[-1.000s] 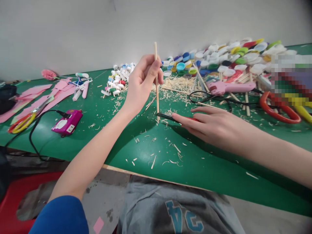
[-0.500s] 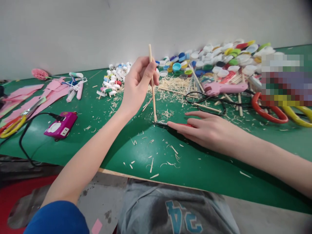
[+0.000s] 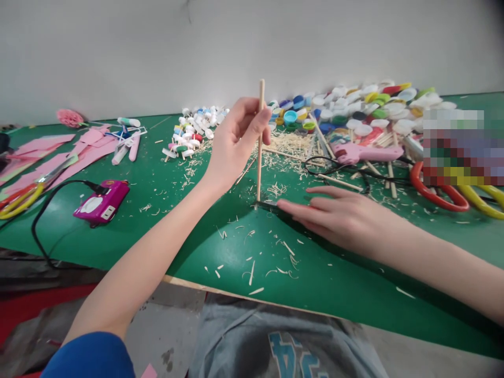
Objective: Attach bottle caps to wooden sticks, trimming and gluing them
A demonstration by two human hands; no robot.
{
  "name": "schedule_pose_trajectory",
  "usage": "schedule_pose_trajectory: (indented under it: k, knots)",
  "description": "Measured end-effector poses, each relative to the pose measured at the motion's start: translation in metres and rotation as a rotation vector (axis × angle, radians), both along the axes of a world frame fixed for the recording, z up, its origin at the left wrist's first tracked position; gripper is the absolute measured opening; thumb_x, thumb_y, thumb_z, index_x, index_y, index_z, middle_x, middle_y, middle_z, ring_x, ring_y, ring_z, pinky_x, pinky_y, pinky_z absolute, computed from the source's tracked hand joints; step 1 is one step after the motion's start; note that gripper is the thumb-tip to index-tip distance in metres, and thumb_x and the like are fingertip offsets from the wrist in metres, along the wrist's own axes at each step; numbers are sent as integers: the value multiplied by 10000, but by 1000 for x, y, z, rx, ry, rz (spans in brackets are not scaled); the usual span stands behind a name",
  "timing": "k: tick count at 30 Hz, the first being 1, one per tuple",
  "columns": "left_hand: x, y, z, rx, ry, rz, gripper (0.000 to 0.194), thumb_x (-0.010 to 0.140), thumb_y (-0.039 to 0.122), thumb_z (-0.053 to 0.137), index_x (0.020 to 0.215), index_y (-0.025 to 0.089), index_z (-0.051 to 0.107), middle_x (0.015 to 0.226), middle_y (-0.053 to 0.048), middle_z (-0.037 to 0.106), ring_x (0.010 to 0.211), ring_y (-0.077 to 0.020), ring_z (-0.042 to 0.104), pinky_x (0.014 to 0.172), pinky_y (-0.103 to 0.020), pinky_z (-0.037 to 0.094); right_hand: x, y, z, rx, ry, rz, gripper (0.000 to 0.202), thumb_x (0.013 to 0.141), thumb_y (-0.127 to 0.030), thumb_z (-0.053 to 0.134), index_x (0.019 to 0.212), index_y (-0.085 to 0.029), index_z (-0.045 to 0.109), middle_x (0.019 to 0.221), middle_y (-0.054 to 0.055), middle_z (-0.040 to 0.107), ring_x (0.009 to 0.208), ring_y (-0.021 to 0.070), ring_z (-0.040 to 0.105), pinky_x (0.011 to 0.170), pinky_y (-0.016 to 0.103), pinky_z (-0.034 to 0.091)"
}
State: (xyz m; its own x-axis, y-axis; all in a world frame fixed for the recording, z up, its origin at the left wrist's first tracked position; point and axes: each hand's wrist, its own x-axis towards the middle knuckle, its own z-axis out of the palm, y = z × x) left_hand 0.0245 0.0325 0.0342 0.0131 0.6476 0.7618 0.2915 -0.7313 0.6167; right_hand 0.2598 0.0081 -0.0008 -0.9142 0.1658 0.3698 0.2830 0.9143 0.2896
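Note:
My left hand [image 3: 242, 139] pinches a thin wooden stick [image 3: 259, 168] near its upper part and holds it nearly upright. The stick's lower end meets the tip of a dark flat blade [image 3: 268, 205] on the green table [image 3: 157, 236]. Over the blade's tool lies my right hand [image 3: 338, 215], palm down, its index finger stretched along the blade; the tool's handle is hidden beneath the hand. Pale wood shavings [image 3: 277, 190] are scattered around the stick.
Bottle caps [image 3: 338, 113] are heaped at the back right, beside a pink glue gun [image 3: 366, 153] and scissors with red and yellow handles [image 3: 439, 189]. Small caps on sticks [image 3: 192, 131] stand back centre. A magenta power adapter [image 3: 102, 202] and pink paper [image 3: 88, 152] are at left.
The view has shifted, so the scene sits slightly lower and further right. The stick is more upright. The red part of the tool that showed under my right hand is now hidden.

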Motion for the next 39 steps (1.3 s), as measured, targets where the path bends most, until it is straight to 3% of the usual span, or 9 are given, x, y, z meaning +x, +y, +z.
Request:
schedule_pose_trajectory:
  k: [9,14,18,22,27,34,39]
  knots:
    - [1,0,0,7,30,0,325,880,545,436,917,234,521,627,32,555,613,-106,607,622,-253,471,3,-3,-2,29,82,-53,429,914,-200,480,1342,-186,464,800,19,669,914,194,615,797,333,509]
    - [3,0,2,8,29,-5,325,885,541,436,910,226,513,637,39,544,627,-110,622,622,-258,463,3,-4,-2,1,-20,18,443,923,-194,463,1364,-176,428,796,5,672,874,184,622,819,343,506]
    - [2,0,4,9,13,-31,309,860,541,484,869,235,521,625,40,539,602,-111,610,608,-264,458,5,-6,-2,58,29,-25,505,905,-153,476,1399,-185,379,774,11,649,946,197,611,871,354,490]
    - [-2,0,6,10,-6,-84,240,858,498,523,833,260,537,608,25,560,593,-114,593,591,-263,447,5,-3,-3,10,-1,-17,530,922,-204,466,1432,-212,324,797,-2,664,905,191,617,851,358,497]
    - [-2,-1,6,23,0,-105,190,880,439,523,831,256,538,597,28,560,575,-105,584,565,-242,427,8,-3,-5,-98,-1,-23,523,902,-183,508,1407,-205,377,866,2,665,1031,206,569,912,352,475]
    - [6,-3,5,71,6,-163,171,939,283,410,838,188,510,658,43,488,625,-87,608,631,-224,439,5,-2,-5,-90,-17,6,506,922,-206,473,1418,-219,371,806,1,646,909,173,594,894,337,476]
    - [9,-9,7,25,-13,-168,157,939,218,383,827,199,492,619,46,479,630,-87,593,631,-224,440,4,-3,-4,-18,48,-34,511,911,-192,482,1413,-200,387,767,23,628,951,199,591,876,338,462]
